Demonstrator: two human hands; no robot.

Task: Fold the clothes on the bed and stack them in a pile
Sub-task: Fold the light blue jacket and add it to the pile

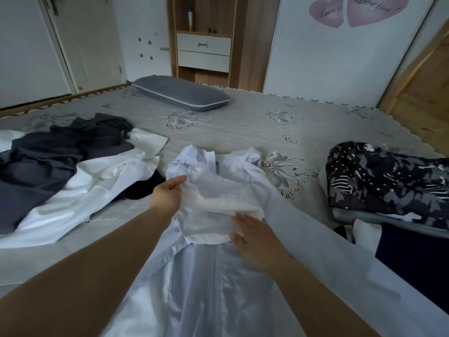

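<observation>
A pale white garment (218, 195), thin and slightly glossy, lies lengthwise down the centre of the frame on the bed (243, 127), its long body running to the bottom edge and its bunched upper part near the middle. The left hand (167, 195) pinches a gathered, elastic-looking edge of this garment between thumb and fingers. The right hand (255, 242) lies flat on the fabric with fingers straight, pressing a fold down without gripping.

The cloth looks light, limp and slippery, so it will likely slide and sag rather than keep a crease. It is probably best taken by seams, the gathered band or the corners, with a flat palm smoothing each fold.

At the left of the frame a heap of unfolded clothes spreads out: a dark grey garment (48, 154), matte and rumpled, lying on a white satiny garment (102, 176), with a small black piece (143, 188) peeking from beneath. At the right edge sits a black, grey and white patterned cloth (388, 176), on top of other layers, perhaps the pile; I cannot tell for sure. The bedspread is grey with printed flowers and hearts, and a grey piped pillow (182, 93) rests in the upper centre.
</observation>
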